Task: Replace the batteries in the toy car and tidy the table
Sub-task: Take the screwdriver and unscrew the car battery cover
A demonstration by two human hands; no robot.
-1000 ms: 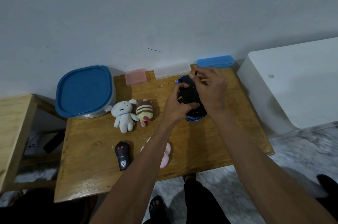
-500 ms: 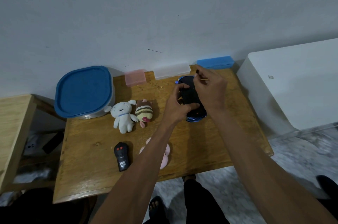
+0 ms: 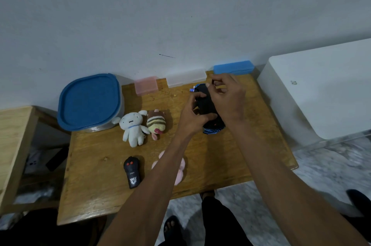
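A dark toy car [image 3: 206, 103] with blue trim lies underside up at the back right of the wooden table [image 3: 96, 195]. My left hand [image 3: 192, 117] grips its left side and holds it steady. Over the car's far end, my right hand [image 3: 228, 97] has thumb and forefinger pinched together; what is between them is too small to make out. A black remote control [image 3: 131, 172] with red buttons rests near the front edge of the table.
A white plush [image 3: 132, 126] and a striped plush [image 3: 156, 123] lie mid-table; a pink plush [image 3: 180, 169] is partly under my left forearm. A blue-lidded tub [image 3: 89, 101] and pink [image 3: 146, 85], clear [image 3: 186, 77] and blue [image 3: 233, 67] boxes line the wall. A white cabinet [image 3: 321, 89] stands to the right.
My right hand's pinched fingers have shifted slightly above the car's far end. The left hand keeps its grip and the car has stayed in place.
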